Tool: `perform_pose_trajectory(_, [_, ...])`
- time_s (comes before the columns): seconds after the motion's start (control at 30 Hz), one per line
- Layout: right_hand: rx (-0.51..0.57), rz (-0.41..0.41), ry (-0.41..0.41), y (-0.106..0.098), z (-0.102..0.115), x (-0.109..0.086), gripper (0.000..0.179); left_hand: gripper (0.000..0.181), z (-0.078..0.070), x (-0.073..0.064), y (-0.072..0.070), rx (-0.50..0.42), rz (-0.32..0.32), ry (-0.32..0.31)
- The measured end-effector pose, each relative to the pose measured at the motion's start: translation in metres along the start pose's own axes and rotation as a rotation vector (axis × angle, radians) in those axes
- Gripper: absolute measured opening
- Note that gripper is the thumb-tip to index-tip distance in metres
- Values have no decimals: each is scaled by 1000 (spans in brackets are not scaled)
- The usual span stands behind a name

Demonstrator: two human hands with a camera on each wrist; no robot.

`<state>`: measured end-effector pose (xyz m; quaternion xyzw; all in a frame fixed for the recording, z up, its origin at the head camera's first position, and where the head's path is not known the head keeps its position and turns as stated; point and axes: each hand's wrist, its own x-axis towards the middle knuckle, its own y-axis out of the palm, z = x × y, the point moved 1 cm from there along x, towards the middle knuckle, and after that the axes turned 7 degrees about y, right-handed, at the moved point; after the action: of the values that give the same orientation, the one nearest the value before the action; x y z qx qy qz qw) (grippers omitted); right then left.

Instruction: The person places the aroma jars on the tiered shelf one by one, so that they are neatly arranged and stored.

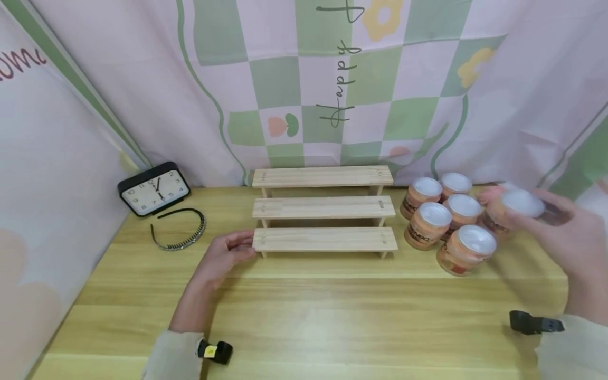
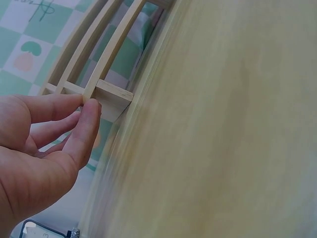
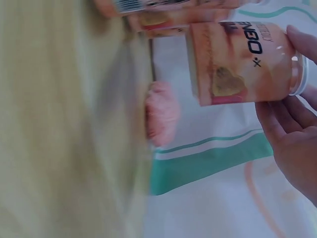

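A three-step wooden rack (image 1: 324,239) stands at the back of the table. My left hand (image 1: 230,258) is at the left end of its lowest step; in the left wrist view the thumb and index finger pinch that step's corner. On the right, my right hand (image 1: 565,227) grips an orange can (image 3: 237,64) near its pale lid, thumb on one side and fingers on the other. The right wrist view shows the can's base off the table. Several similar cans (image 1: 427,226) stand grouped between the rack and my right hand.
At the left back stands a black-framed clock (image 1: 154,189), with a black headband (image 1: 201,227) lying in front of it. A pink crumpled thing (image 3: 162,114) lies at the back right. A checkered curtain (image 1: 323,79) hangs behind the table (image 1: 309,322).
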<state>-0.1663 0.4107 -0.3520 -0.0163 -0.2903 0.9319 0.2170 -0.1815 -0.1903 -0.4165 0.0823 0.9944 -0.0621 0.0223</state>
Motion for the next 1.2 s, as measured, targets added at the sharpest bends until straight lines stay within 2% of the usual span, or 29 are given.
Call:
perform_pose_trajectory(0.17, [53, -39, -15, -3, 18, -2, 70, 46, 0, 0, 0, 6, -13, -7])
perform_pose_trajectory(0.27, [21, -49, -14, -3, 27, -3, 70, 47, -1, 0, 0, 11, -4, 4])
perform_pose_trajectory(0.43, [-48, -111, -12, -2, 41, -4, 73, 47, -4, -1, 0, 3, 0, 5])
perform_pose_trajectory(0.67, [110, -202, -102, 0, 61, -4, 64, 46, -5, -2, 0, 4, -12, 1])
perform_pose_trajectory(0.77, [152, -193, -92, 1, 68, -7, 64, 47, -4, -2, 0, 13, -9, 1])
perform_pose_trajectory(0.9, [155, -176, -71, 4, 79, -13, 63, 47, -1, -3, 0, 22, -10, -14])
perform_pose_trajectory(1.13, [194, -192, -186, 19, 91, -17, 54, 47, -1, -2, 0, 10, -10, -15])
perform_pose_trajectory(1.2, [175, -183, -182, 22, 94, -19, 54, 47, -1, -2, 0, 9, -4, -9])
